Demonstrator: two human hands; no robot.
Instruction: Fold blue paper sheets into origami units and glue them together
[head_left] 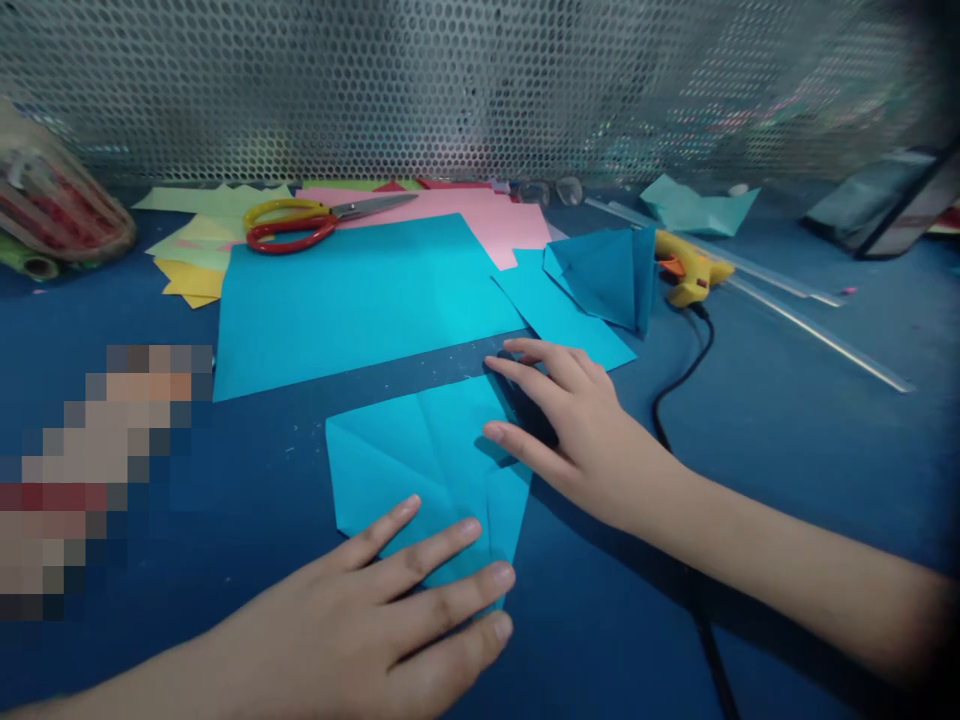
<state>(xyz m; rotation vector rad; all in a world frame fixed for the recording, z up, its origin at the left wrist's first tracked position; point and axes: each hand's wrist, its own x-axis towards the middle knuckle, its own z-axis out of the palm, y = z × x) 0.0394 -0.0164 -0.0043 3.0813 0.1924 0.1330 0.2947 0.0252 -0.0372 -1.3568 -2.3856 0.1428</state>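
A creased piece of bright blue paper lies on the dark blue table in front of me. My left hand is spread over its lower part, fingers apart and fingertips resting on the paper. At its upper right edge hovers or rests my right hand, fingers parted and stretched out, with nothing seen between them; whether the fingertips touch the paper I cannot tell. Beyond the creased piece lies a larger flat blue sheet. A folded darker blue paper shape sits on a blue paper strip to the right.
Red-and-yellow-handled scissors lie on coloured papers at the back. A yellow glue gun, its black cord and clear glue sticks are on the right. A plastic jar stands left, below a perforated metal panel.
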